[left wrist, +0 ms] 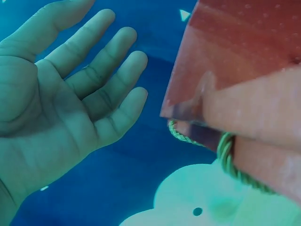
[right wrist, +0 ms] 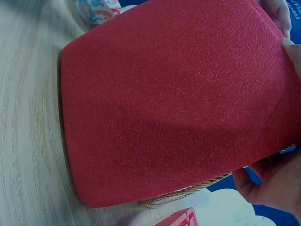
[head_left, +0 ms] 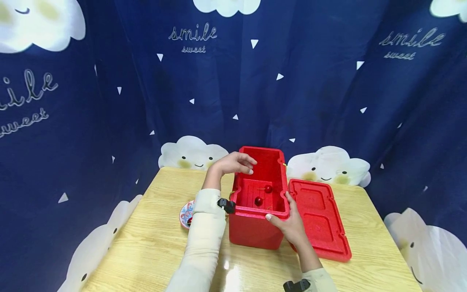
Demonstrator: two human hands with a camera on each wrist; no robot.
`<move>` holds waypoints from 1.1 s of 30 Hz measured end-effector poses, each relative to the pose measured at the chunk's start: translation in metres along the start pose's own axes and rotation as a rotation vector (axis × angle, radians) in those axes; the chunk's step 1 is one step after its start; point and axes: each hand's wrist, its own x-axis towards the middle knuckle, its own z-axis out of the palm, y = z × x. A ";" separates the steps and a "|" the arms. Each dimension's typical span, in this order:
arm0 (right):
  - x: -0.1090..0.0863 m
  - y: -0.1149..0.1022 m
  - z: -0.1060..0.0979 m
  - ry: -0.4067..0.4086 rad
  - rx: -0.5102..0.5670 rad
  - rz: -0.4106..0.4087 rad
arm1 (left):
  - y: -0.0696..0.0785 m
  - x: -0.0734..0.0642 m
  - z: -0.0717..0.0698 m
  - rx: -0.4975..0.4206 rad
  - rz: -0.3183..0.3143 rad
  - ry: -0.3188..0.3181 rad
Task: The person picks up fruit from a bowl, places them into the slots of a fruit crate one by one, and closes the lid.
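Observation:
A red foam box [head_left: 255, 233] stands on the table with its top uncovered. Two dark red cherries, a farther one [head_left: 268, 189] and a nearer one [head_left: 258, 201], lie on its floor. My left hand [head_left: 237, 163] hovers over the left rim; in the left wrist view its palm [left wrist: 51, 108] faces the camera with fingers loosely spread and nothing in them. At the near right corner my right hand [head_left: 293, 225] grips the box, thumb over the front rim and fingers along the right side. A twisted gold cord [right wrist: 188, 189] runs along that side.
Flat on the table to the right lies the red lid [head_left: 315, 229], close beside the box. A patterned bowl [head_left: 185, 211] with a cherry showing stands to the left, partly hidden by my left forearm. Behind the wooden table [head_left: 146, 243] hangs a dark blue curtain [head_left: 226, 81].

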 end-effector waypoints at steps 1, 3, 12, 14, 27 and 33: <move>-0.002 -0.004 0.000 -0.002 0.001 0.003 | 0.001 -0.004 -0.001 0.004 0.008 0.010; -0.006 -0.014 0.001 -0.009 0.006 0.006 | 0.003 -0.010 -0.002 0.004 0.019 0.034; -0.010 -0.022 0.001 -0.009 -0.009 0.019 | 0.002 -0.036 -0.002 0.019 0.067 0.109; -0.005 -0.012 0.000 -0.011 -0.009 0.021 | 0.000 -0.041 -0.001 0.030 0.074 0.114; -0.012 -0.028 0.002 -0.021 -0.001 0.006 | -0.015 -0.077 0.007 0.040 0.060 0.117; -0.005 -0.011 0.000 -0.026 0.015 0.008 | -0.030 -0.089 0.012 0.066 0.043 0.156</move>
